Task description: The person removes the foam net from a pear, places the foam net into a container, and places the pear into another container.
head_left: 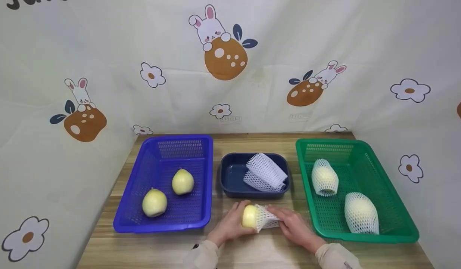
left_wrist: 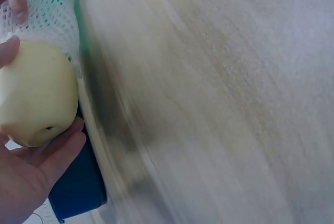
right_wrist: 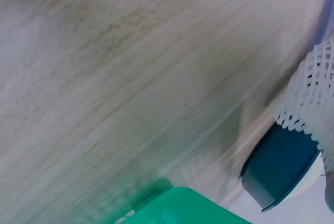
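In the head view my left hand (head_left: 232, 225) grips a pale yellow pear (head_left: 249, 216) at the front middle of the table. A white foam net sleeve (head_left: 264, 218) covers the pear's right-hand part, and my right hand (head_left: 295, 227) holds the sleeve's far end from the right. The left wrist view shows the bare end of the pear (left_wrist: 39, 88), with a small dark spot low on it, between thumb and fingers. Beyond it the mesh (left_wrist: 52, 18) spreads around the fruit. Only the sleeve's edge (right_wrist: 310, 98) and a fingertip enter the right wrist view.
A blue basket (head_left: 209, 179) with two bare pears (head_left: 183, 182) stands left. Behind the hands, a dark blue tub (head_left: 232, 177) holds foam net sleeves (head_left: 267, 170). The green basket (head_left: 398, 209) on the right contains two netted pears (head_left: 324, 178). Printed cloth (head_left: 252, 97) walls the table.
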The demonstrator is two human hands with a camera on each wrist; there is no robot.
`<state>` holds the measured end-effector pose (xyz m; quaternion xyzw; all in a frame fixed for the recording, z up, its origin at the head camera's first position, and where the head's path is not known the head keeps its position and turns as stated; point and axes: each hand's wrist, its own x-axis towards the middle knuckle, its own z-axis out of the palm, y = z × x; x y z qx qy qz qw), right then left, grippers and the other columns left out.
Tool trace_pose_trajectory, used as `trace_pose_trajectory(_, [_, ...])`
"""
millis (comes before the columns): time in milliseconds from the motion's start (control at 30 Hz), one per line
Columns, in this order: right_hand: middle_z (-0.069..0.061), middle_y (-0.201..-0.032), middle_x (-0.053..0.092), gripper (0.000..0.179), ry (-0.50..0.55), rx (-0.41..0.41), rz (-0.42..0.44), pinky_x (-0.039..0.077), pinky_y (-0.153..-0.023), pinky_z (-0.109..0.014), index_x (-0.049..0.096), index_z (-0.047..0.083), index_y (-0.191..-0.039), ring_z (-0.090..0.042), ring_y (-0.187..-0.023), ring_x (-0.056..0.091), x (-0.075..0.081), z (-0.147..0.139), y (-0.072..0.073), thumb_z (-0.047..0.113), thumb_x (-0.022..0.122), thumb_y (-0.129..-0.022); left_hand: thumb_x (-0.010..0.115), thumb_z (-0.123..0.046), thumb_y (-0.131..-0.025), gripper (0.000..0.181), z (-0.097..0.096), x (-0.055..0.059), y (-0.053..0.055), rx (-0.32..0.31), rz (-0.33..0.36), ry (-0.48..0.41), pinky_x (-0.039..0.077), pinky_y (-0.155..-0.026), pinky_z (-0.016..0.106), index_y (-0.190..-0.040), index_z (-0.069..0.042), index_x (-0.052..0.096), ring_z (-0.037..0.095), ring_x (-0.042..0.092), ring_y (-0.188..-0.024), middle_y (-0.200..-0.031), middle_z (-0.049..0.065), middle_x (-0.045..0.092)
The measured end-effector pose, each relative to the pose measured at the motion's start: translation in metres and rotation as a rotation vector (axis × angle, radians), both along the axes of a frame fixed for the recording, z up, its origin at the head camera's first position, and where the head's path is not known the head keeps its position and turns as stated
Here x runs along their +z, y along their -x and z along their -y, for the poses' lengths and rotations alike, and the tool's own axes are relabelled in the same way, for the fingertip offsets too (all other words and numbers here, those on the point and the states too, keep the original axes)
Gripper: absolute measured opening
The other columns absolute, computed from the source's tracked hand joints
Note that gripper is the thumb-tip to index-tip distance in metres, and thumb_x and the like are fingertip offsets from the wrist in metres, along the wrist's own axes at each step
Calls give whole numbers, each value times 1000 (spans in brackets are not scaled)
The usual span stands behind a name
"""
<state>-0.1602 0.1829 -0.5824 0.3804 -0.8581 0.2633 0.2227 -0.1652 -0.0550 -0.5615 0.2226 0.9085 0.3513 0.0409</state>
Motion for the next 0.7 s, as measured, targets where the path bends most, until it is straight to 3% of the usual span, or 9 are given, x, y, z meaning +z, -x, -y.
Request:
trace_pose_trajectory(200, [-2,-115,57,56,0,-42,-8,47,-74,-35,56,15,-120,-19,-96,57,12,5,-4,-4,59,-68,74,-48,-58,74,1,9,-3,7,-6,27,44,-69,35,-119,-17,44,21,51,-86,-105,5,46])
trace_pose_trajectory(500, [-2,-113,58,53,22,-49,-147,49,-67,-32,60,13,-115,-18,-94,58,44,10,1,-5,55,-65,75,-44,-59,70,4,25,2,-42,-65,-29,44,-68,28,-114,-13,45,16,50,-82,-100,0,46])
trace_pose_trajectory(700, [-2,-109,60,46,42,-64,-203,49,-69,-31,62,11,-112,-17,-94,58,66,5,12,-3,51,-69,72,-46,-62,72,12,43,2,-19,-98,12,43,-73,36,-119,-11,45,18,52,-84,-104,2,48])
